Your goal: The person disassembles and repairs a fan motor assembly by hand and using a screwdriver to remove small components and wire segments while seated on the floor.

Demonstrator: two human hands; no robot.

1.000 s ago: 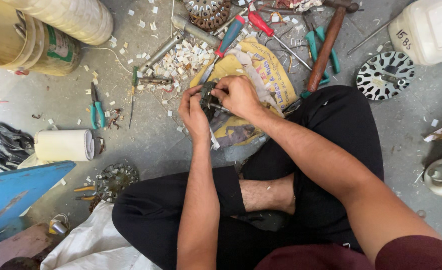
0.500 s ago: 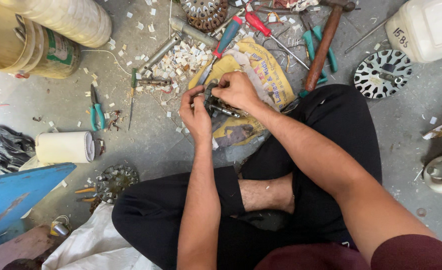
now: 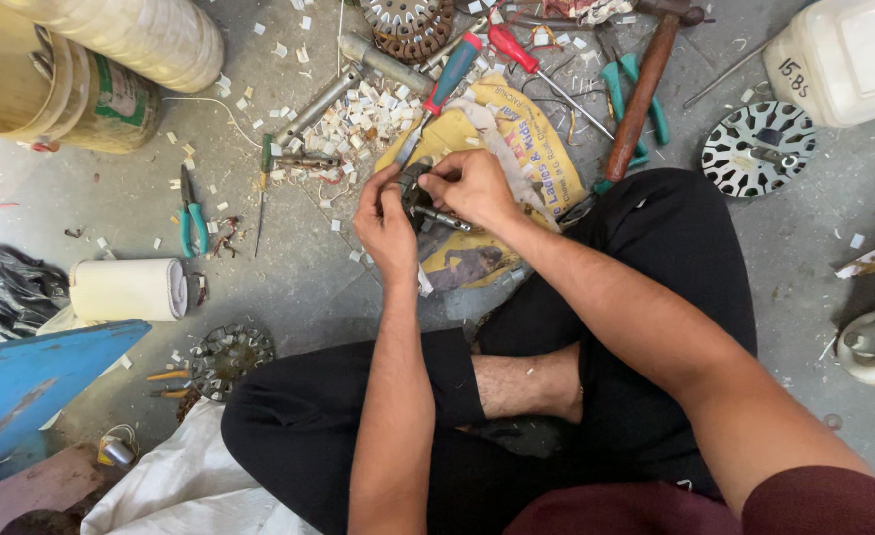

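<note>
I sit cross-legged on a grey floor. My left hand and my right hand are both closed on a small dark metal part held just above a yellow printed bag. A thin metal shaft sticks out of the part toward the right, under my right fingers. Most of the part is hidden by my fingers.
Around the bag lie red-and-blue screwdrivers, a wooden-handled hammer, green pliers, a pile of white paper chips and slotted metal discs. A bucket, white roll and blue board stand at left.
Both hands have turned slightly on the dark part and stayed over the yellow bag. Nothing else has moved.
</note>
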